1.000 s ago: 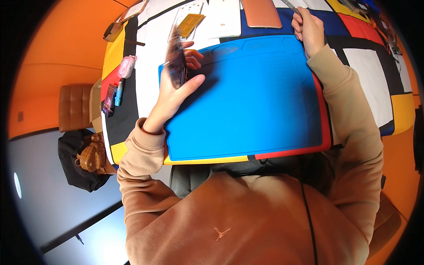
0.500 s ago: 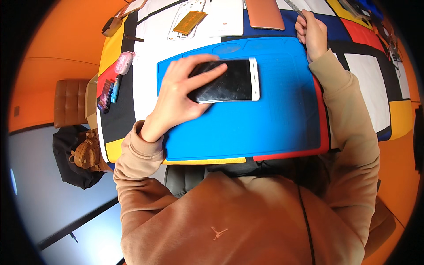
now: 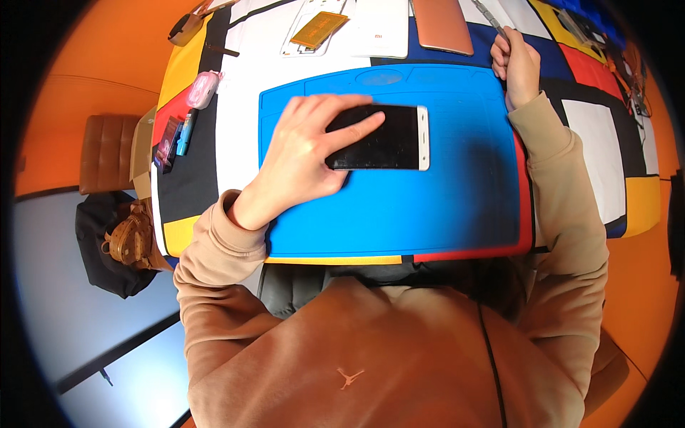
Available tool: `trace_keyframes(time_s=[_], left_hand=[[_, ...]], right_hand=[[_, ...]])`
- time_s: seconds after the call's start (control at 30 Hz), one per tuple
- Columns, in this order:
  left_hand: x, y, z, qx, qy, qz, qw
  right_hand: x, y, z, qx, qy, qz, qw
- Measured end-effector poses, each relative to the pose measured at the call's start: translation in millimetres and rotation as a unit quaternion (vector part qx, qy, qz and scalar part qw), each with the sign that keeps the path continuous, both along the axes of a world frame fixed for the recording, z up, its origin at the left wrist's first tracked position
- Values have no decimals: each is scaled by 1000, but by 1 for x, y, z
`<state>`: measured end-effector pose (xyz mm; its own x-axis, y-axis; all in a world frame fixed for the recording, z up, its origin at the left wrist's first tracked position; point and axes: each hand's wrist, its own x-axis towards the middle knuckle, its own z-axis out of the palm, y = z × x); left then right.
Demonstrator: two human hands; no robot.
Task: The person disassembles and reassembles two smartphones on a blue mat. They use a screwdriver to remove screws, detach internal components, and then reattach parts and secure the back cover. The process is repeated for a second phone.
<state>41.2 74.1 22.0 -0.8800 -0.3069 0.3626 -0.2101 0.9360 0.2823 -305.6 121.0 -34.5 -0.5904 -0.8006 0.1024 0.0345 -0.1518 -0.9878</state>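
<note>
A smartphone [image 3: 389, 139] with a black screen and white end lies sideways on the blue mat [image 3: 385, 221]. My left hand [image 3: 307, 143] grips it from the left, the thumb by its near edge and a finger stretched across the screen. Beyond the mat's far right corner, my right hand [image 3: 517, 68] is closed around a slim grey metal tool [image 3: 488, 14]. The tool points away to the far left, and its far tip reaches the picture's edge, so its exact kind is unclear.
Along the far side lie a gold flat part [image 3: 320, 30] on a white phone shell [image 3: 294, 44], a white panel [image 3: 380, 32] and a copper-coloured panel [image 3: 441, 27]. At left are a pink case [image 3: 203, 89] and a blue tube [image 3: 185, 133]. Cables [image 3: 638, 93] lie far right.
The whole view has shifted slightly, so most table items sit further right and lower. Both hands keep their holds. The phone's screen shows fewer reflections.
</note>
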Motion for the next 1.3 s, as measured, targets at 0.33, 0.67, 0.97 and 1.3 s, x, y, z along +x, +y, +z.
trace_keyframes(time_s=[0.33, 0.67, 0.97, 1.3], left_hand=[[2, -5, 2, -36, 114, 16, 993], [1, 0, -8, 37, -21, 6, 999], [3, -6, -4, -4, 64, -4, 998], [6, -13, -2, 215, 182, 14, 959]], right_hand=[[5, 2, 6, 2, 10, 2, 1000], [23, 5, 18, -6, 11, -15, 1000], [23, 6, 18, -11, 13, -12, 1000], [17, 4, 15, -17, 1, -6, 1000]])
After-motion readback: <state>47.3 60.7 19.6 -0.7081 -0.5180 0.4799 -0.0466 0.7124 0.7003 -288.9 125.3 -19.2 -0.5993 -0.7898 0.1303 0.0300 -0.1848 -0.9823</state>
